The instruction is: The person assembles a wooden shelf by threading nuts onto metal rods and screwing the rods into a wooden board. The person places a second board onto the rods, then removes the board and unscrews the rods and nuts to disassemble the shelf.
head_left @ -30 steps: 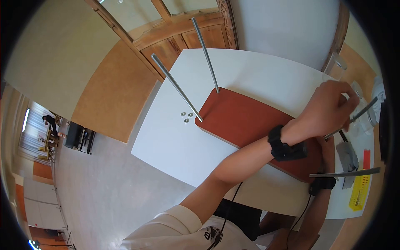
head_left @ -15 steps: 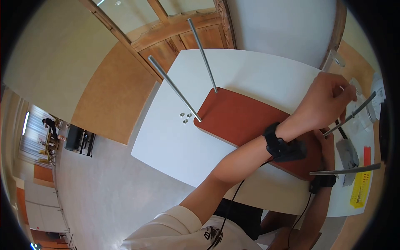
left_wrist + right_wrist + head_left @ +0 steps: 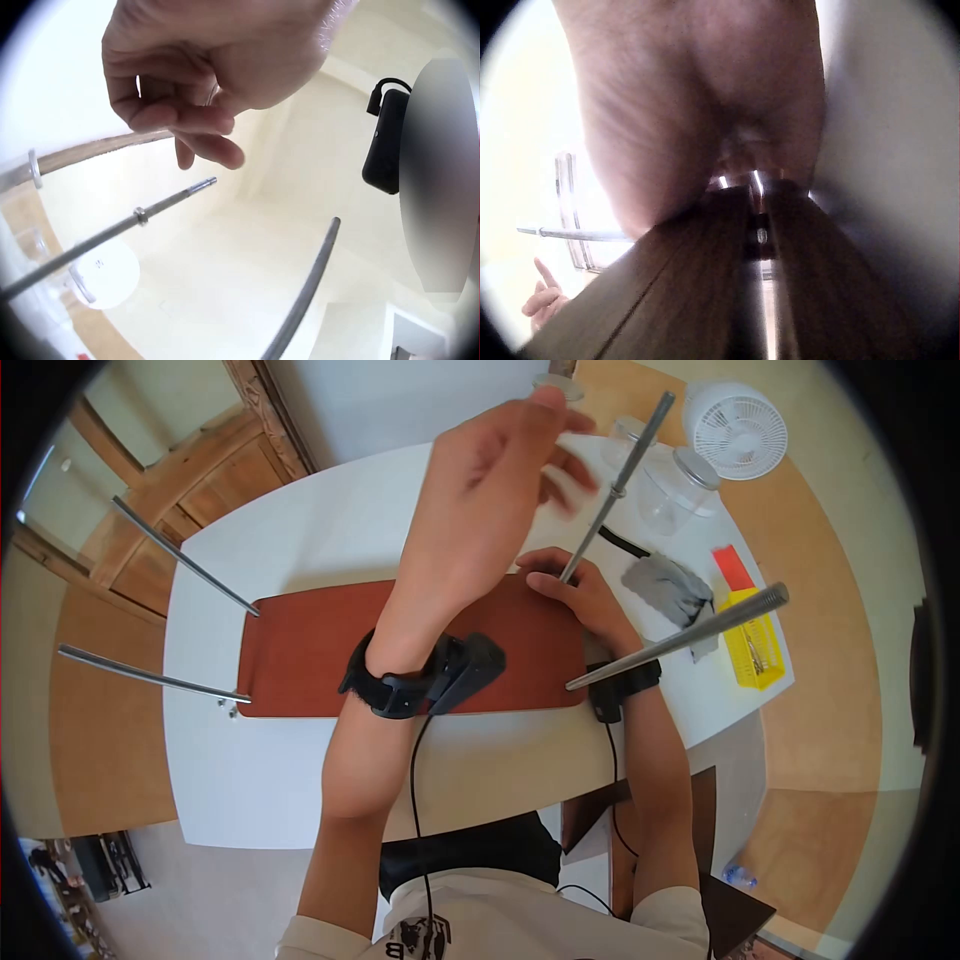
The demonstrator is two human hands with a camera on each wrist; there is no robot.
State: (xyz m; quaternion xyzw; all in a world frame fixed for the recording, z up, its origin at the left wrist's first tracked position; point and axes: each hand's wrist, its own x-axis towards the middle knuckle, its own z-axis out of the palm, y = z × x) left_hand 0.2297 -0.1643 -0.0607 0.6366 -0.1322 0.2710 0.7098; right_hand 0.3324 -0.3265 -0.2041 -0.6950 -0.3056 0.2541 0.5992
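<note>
A reddish-brown board (image 3: 320,635) lies on the white table, with a metal rod standing at each corner. On the far right rod (image 3: 640,445), a small nut (image 3: 617,492) sits about halfway up; the left wrist view shows this nut (image 3: 140,216) below the rod's narrower tip. My left hand (image 3: 490,490) is raised just left of that rod, fingers loosely bent and blurred, nothing visible in them. My right hand (image 3: 595,600) grips the board's right end at the rod's foot, thumb on top. The right wrist view shows its palm against the board's edge (image 3: 682,262).
Loose nuts (image 3: 232,710) lie by the board's left end. To the right are a grey cloth (image 3: 668,588), a red piece (image 3: 731,567), a yellow basket (image 3: 741,650) and a lidded jar (image 3: 668,495). A white fan (image 3: 740,435) stands behind. The near right rod (image 3: 680,635) leans over my right wrist.
The head view has swung right, bringing the fan and the whole board into sight. My left hand's fingers have loosened beside the rod. The right hand stays at the board's end.
</note>
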